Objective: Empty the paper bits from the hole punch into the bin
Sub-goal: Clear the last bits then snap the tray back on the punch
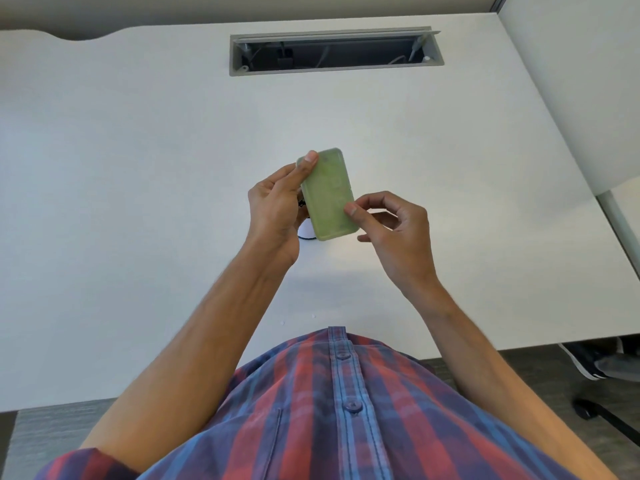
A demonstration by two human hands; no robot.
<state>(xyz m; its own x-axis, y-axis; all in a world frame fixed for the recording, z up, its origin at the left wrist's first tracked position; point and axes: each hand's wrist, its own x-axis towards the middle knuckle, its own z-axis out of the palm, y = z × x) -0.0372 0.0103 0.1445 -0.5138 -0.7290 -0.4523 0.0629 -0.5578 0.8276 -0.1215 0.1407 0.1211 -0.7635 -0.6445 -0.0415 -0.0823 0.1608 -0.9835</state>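
Note:
The hole punch [327, 194] is turned so its translucent green bottom tray faces me, held in the air above the white desk [138, 202]. My left hand [277, 206] grips its left side, thumb tip on the upper left corner. My right hand [391, 230] pinches the lower right edge of the green tray with its thumb. A bit of the punch's white and black body [306, 232] shows under the tray; the rest is hidden behind it and my left hand. No bin is in view.
An open grey cable slot [336, 51] is cut into the desk's far side. Two tiny white specks [298, 318] lie on the desk near my shirt. A shoe [585, 362] and a black chair leg [602, 417] are on the floor at the right.

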